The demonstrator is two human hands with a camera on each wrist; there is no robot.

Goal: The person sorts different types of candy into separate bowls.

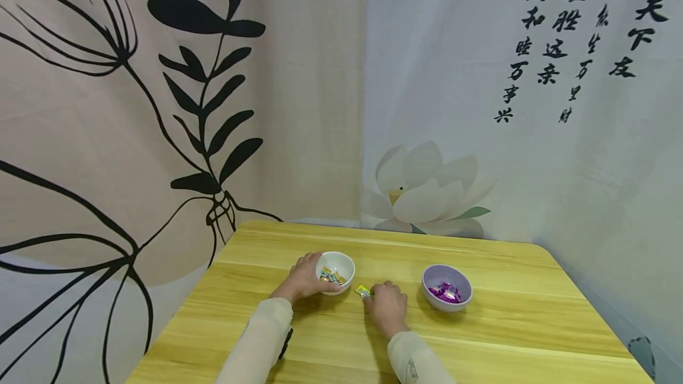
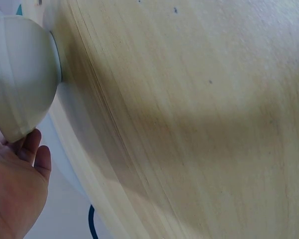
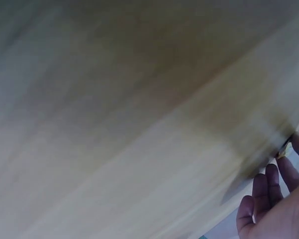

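My left hand (image 1: 304, 278) grips a white bowl (image 1: 337, 260) from its left side, fingers at the back and thumb along the front rim. Several small wrapped candies (image 1: 332, 277), orange and light blue, lie inside. The left wrist view shows the bowl's outer wall (image 2: 25, 69) with fingers (image 2: 32, 144) curled at its rim. Just right of the bowl, my right hand (image 1: 388, 308) pinches a yellow-wrapped candy (image 1: 363, 291) between thumb and fingers, low over the table. In the right wrist view that candy (image 3: 284, 150) shows at the fingertips, partly hidden.
A light purple bowl (image 1: 447, 307) stands to the right of my right hand, with several purple-wrapped candies (image 1: 446, 293) in it. The wooden table (image 1: 507, 336) has rounded far corners. Behind it hangs a printed curtain (image 1: 315, 105).
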